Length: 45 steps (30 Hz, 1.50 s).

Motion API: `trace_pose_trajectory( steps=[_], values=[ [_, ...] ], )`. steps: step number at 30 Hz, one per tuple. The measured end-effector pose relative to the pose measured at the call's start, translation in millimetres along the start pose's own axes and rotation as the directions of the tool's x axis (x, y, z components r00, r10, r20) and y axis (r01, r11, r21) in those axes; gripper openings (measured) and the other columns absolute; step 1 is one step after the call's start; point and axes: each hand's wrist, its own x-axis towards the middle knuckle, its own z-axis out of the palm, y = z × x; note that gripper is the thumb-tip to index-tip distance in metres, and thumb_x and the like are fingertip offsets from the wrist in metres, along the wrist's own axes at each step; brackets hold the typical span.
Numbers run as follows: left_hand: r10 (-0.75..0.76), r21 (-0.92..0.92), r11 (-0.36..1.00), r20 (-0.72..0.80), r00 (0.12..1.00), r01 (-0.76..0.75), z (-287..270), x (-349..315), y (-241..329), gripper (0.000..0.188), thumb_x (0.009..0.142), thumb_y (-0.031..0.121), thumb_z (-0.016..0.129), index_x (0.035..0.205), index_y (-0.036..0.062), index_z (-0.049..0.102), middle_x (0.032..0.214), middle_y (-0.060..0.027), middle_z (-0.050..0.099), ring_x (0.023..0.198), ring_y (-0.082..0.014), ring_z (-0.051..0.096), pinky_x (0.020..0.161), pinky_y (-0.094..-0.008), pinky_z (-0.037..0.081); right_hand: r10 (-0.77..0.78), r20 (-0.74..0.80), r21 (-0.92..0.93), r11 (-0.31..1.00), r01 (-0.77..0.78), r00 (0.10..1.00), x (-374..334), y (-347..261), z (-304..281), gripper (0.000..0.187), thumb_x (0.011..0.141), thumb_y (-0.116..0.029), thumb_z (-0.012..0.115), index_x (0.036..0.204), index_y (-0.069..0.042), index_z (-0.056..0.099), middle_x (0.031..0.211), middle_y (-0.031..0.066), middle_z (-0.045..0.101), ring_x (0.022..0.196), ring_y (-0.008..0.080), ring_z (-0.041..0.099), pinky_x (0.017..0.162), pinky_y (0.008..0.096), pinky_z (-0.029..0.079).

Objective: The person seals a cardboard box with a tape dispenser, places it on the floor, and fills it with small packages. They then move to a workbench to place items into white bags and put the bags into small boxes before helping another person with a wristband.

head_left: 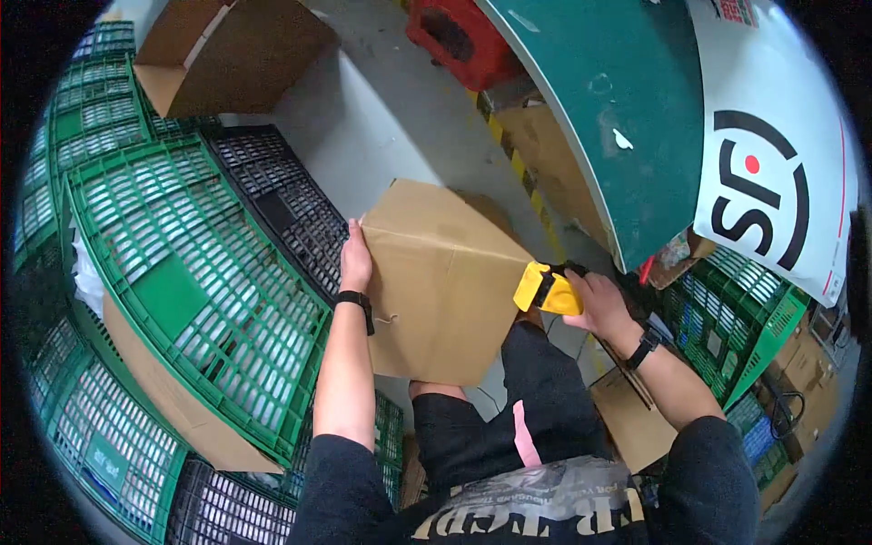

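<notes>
A brown cardboard box (436,300) is in front of my legs, its broad closed face turned up toward me. My left hand (356,259) holds the box by its left edge, the fingers partly hidden by the cardboard. On the other side my right hand (601,307) is closed round a yellow tape dispenser (545,289). The dispenser's front lies at the box's right corner, where a seam crosses the face. Whether tape is stuck down there I cannot tell.
Green plastic crates (195,282) and a black crate (277,195) are stacked on the left. An open cardboard box (238,56) stands beyond them. A green-topped table (618,109) curves along the right, with a red plastic object (463,41) beside it. More green crates (736,313) stand below.
</notes>
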Motion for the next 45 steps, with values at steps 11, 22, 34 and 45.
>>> trace_pose_trajectory(
  steps=[11,22,34,45],
  values=[
    [-0.01,0.165,0.985,-0.209,0.978,0.045,-1.5,-5.6,5.4,0.075,0.103,0.056,0.024,0.113,-0.0051,0.066,0.114,-0.0289,0.066,0.113,-0.0412,0.06,0.095,-0.045,0.043,-0.002,0.039,0.002,1.0,0.002,0.999,7.1,10.4,10.1,0.091,0.066,-0.04,0.083,0.143,-0.009,0.044,0.102,0.0161,0.058,0.095,0.036,0.058,0.083,0.0448,0.049],
    [0.013,0.179,0.983,-0.276,0.961,0.038,0.9,-5.6,-4.2,0.076,0.103,0.056,0.026,0.103,-0.0088,0.067,0.098,-0.0313,0.068,0.098,-0.0452,0.062,0.089,-0.0476,0.044,0.07,0.15,0.047,0.996,-0.078,0.986,3.2,44.0,48.4,0.083,0.07,-0.039,0.082,0.141,-0.014,0.047,0.112,0.0163,0.058,0.106,0.0369,0.057,0.089,0.0457,0.048],
    [0.038,0.164,0.986,-0.288,0.957,0.01,0.0,3.6,-18.5,0.08,0.103,0.059,0.025,0.105,-0.0092,0.067,0.102,-0.0291,0.068,0.099,-0.0422,0.064,0.089,-0.046,0.045,0.195,0.216,0.108,0.969,-0.222,0.957,-31.9,103.0,61.7,0.089,0.073,-0.04,0.08,0.149,-0.021,0.037,0.122,0.0171,0.057,0.103,0.0406,0.062,0.085,0.0469,0.053],
    [0.046,0.257,0.966,-0.289,0.956,0.031,-1.2,6.7,-21.2,0.083,0.102,0.061,0.025,0.107,-0.0118,0.065,0.102,-0.0315,0.068,0.101,-0.0429,0.063,0.088,-0.0467,0.045,0.192,0.175,0.015,0.98,-0.198,0.966,-12.9,96.0,98.8,0.09,0.075,-0.03,0.078,0.152,-0.018,0.032,0.121,0.0216,0.053,0.105,0.0399,0.062,0.084,0.0448,0.054]
  ],
)
